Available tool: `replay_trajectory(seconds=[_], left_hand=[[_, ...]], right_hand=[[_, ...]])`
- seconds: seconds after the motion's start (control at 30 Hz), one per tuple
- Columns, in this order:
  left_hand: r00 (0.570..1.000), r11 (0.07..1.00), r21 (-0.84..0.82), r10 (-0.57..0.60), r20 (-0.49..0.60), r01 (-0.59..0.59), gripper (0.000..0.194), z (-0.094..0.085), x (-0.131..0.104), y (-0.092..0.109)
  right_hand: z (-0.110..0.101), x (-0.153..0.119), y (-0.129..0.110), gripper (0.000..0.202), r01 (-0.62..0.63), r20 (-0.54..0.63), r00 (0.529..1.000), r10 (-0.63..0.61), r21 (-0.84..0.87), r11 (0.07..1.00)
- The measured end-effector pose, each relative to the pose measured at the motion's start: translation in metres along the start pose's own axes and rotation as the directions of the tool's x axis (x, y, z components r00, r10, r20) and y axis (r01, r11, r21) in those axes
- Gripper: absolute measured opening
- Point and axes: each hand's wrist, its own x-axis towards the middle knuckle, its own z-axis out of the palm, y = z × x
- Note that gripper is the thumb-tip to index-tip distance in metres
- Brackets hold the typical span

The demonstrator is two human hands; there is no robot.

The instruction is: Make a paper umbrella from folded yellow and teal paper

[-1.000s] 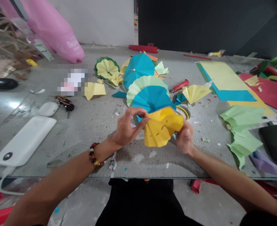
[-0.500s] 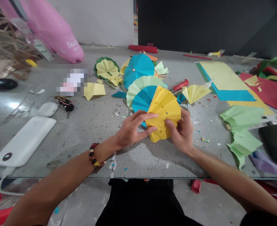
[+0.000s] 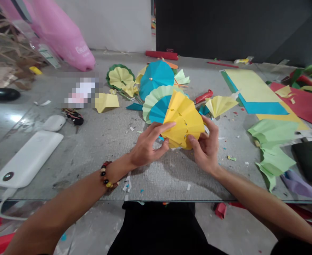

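Between my two hands is a yellow pleated paper fan (image 3: 185, 118) with small slits cut through its folds. My left hand (image 3: 149, 143) grips its left edge, fingertips on the front. On the right side, my right hand (image 3: 206, 147) pinches it, thumb in front and fingers partly behind. Just beyond lies a pale green pleated paper disc (image 3: 152, 101) with a blue pleated piece (image 3: 159, 109) on it, partly hidden by the yellow fan. A blue pleated paper disc (image 3: 157, 79) sits farther back.
A red-handled tool (image 3: 204, 96) lies behind my right hand. Stacked paper sheets (image 3: 251, 86) and crumpled green paper (image 3: 272, 134) are at right. A white power bank (image 3: 27, 159), keys (image 3: 77, 118) and a pink bottle-shaped object (image 3: 65, 39) stand or lie at left. Paper scraps dot the table.
The yellow fan has tilted and shifted slightly upward, its lower edge now higher. The left fingers have moved a little along its edge; both hands still hold it.
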Motion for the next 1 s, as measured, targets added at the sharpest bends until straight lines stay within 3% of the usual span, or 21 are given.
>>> replay_trajectory(seconds=[0.27, 0.43, 0.63, 0.8, 1.0], left_hand=[[0.997, 0.999, 0.044, 0.004, -0.079, 0.000, 0.057, 0.001, -0.001, -0.002], [0.993, 0.997, 0.071, -0.001, -0.120, 0.009, 0.050, 0.000, -0.002, -0.005], [0.991, 0.999, 0.044, -0.015, -0.136, 0.021, 0.036, -0.001, 0.000, -0.007], [0.988, 0.998, 0.054, 0.022, -0.151, -0.014, 0.024, -0.003, 0.003, -0.004], [0.989, 0.997, 0.072, 0.031, -0.144, -0.021, 0.017, -0.004, 0.005, -0.002]], right_hand=[[-0.002, -0.003, 0.011, 0.048, 0.065, -0.030, 0.997, -0.066, -0.041, 0.997], [-0.002, -0.003, 0.004, 0.071, 0.044, -0.009, 0.999, -0.045, -0.040, 0.998], [-0.002, -0.002, 0.001, 0.070, 0.100, -0.014, 0.995, -0.102, -0.101, 0.990], [-0.001, 0.000, 0.002, 0.090, 0.132, -0.008, 0.991, -0.134, -0.143, 0.981], [-0.001, 0.001, 0.000, 0.069, 0.089, 0.035, 0.996, -0.085, -0.153, 0.984]])
